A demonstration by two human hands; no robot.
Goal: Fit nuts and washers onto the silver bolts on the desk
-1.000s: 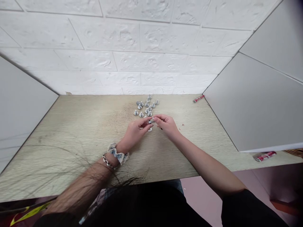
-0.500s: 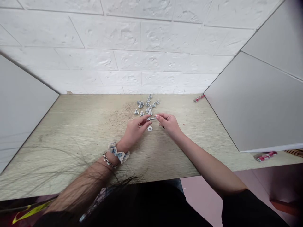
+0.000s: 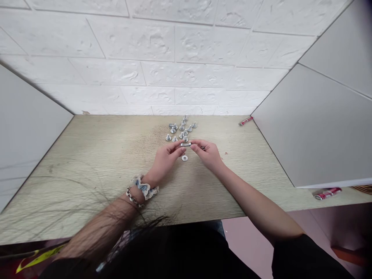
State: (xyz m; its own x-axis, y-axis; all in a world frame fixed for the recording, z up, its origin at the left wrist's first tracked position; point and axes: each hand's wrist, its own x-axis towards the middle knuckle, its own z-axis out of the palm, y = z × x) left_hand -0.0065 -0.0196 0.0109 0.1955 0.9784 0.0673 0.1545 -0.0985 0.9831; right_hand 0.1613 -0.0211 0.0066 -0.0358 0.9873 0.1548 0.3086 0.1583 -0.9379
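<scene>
Between my hands a small metal bolt point(image 3: 186, 144) lies level above the wooden surface. My left hand point(image 3: 166, 158) pinches its left end, where a hex head or nut shows. The fingertips of my right hand point(image 3: 209, 155) are closed on its right end, by a small nut-like piece. Something dark and metallic shows against the right fingers, too small to make out. Just below the bolt a flat round washer point(image 3: 185, 158) lies on the surface. Beyond my hands several bolts with washers point(image 3: 181, 127) stand in a loose cluster, most with the threaded end up.
The wooden tabletop point(image 3: 95, 155) meets a white brick wall behind and grey panels at both sides. A red battery point(image 3: 245, 121) lies at the back right, and another red battery point(image 3: 328, 193) near the right front edge, beside a woven item point(image 3: 363, 188).
The fingers of my right hand have shifted slightly on the bolt's right end, so more of the small piece there shows. The view has moved a little.
</scene>
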